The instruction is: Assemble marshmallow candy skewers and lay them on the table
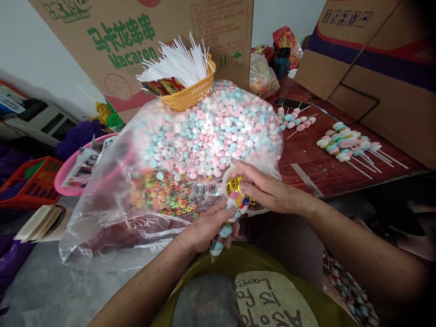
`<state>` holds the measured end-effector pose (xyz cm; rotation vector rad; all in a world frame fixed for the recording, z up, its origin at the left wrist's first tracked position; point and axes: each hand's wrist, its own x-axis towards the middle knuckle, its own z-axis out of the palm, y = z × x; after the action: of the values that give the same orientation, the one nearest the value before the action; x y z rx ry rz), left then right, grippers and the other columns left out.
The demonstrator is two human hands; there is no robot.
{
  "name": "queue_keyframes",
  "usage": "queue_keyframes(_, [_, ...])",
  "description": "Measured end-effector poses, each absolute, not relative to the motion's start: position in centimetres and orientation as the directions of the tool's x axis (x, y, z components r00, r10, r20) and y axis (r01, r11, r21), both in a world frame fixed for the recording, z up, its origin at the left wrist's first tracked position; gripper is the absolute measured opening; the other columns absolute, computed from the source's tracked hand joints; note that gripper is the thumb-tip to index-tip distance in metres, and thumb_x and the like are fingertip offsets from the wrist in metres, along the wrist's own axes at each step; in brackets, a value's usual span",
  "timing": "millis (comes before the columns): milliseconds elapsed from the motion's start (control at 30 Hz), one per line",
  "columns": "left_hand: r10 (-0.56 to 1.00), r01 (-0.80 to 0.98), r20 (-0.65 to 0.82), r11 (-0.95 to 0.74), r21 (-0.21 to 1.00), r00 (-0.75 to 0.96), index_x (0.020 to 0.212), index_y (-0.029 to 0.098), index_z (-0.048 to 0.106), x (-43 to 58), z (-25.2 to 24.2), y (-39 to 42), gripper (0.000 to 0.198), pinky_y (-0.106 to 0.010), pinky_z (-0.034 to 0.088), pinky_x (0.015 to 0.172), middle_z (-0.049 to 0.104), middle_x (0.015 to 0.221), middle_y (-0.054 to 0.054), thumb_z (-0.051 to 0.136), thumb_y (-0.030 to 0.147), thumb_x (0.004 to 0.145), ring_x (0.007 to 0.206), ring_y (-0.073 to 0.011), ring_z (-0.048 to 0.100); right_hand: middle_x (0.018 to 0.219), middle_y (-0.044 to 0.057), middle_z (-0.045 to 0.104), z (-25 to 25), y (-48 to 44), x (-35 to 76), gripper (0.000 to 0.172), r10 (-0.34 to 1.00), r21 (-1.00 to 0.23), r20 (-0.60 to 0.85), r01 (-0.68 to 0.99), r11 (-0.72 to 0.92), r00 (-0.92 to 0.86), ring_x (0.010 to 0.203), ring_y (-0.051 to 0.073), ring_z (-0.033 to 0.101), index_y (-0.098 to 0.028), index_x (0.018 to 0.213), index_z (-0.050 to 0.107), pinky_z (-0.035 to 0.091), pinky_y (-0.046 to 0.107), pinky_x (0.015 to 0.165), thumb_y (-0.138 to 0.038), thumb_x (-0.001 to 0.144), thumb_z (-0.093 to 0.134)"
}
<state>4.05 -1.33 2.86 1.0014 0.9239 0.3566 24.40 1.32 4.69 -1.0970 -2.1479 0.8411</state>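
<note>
My left hand [214,223] is closed around a marshmallow skewer in a clear printed wrapper [225,230], with pastel blue and white pieces showing through. The wrapper's colourful top end slants up towards a round plastic tub [225,175]. Gold twist ties [234,184] lie in that tub. Over it reaches my right hand [269,188], index finger stretched out and thumb apart from it. Its other fingertips are partly hidden, and I see nothing held in them. Just beyond my hands, a large clear bag spreads out, full of pink, blue and white marshmallows [204,131].
Ring-shaped gummies [170,200] lie at the bag's near side. A yellow basket [190,96] of white sticks sits on top. Finished skewers [347,141] rest on the red table [306,156] at right. Cardboard boxes [177,27] stand behind. A pink basin [68,179] is at left.
</note>
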Motion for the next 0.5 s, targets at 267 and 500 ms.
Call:
queue_keyframes(267, [0.86, 0.384, -0.13, -0.082, 0.92, 0.494, 0.081, 0.018, 0.055, 3.6, 2.7, -1.2, 0.035, -0.028, 0.047, 0.065, 0.059, 0.074, -0.003, 0.035, 0.045, 0.093, 0.069, -0.0162, 0.056, 0.055, -0.004, 0.046, 1.7, -1.8, 21.7, 0.035, 0.923, -0.971, -0.063, 0.236, 0.031, -0.381, 0.048, 0.008, 0.042, -0.017, 0.065, 0.05, 0.033, 0.02, 0.044, -0.046, 0.085, 0.054])
queue_keyframes(500, [0.608, 0.336, -0.15, -0.204, 0.919, 0.779, 0.088, 0.017, 0.055, 2.5, 2.7, -1.1, 0.034, -0.025, 0.046, 0.07, 0.06, 0.085, -0.004, 0.03, 0.04, 0.096, 0.078, -0.0156, 0.056, 0.053, -0.005, 0.048, 1.1, -3.4, 19.2, 0.024, 0.978, -0.965, -0.014, 0.259, 0.042, -0.208, 0.043, 0.007, 0.044, -0.017, 0.069, 0.054, 0.034, 0.019, 0.04, -0.033, 0.086, 0.05])
